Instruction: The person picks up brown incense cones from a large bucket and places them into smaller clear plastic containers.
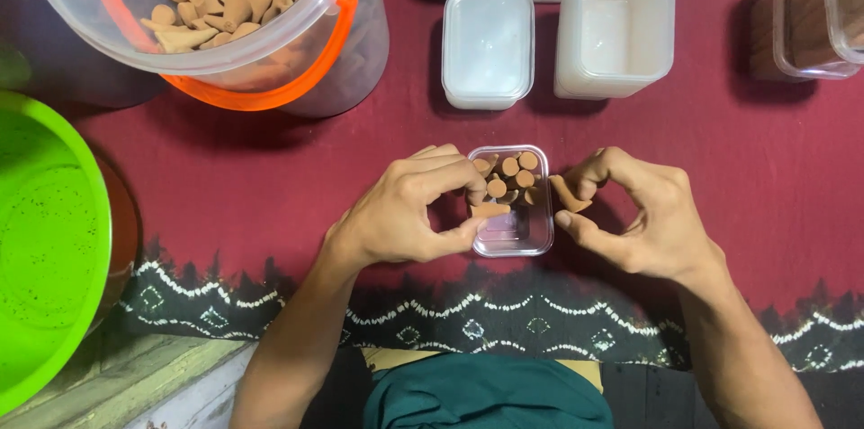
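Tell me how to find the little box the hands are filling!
Start at the dark red cloth and look between the left hand and right hand. The small clear plastic box there is the only one holding tan clay-coloured cones; the boxes above look empty.

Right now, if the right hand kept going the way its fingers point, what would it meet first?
The right hand holds a cone pointing left; it would likely meet the small clear box of cones first.
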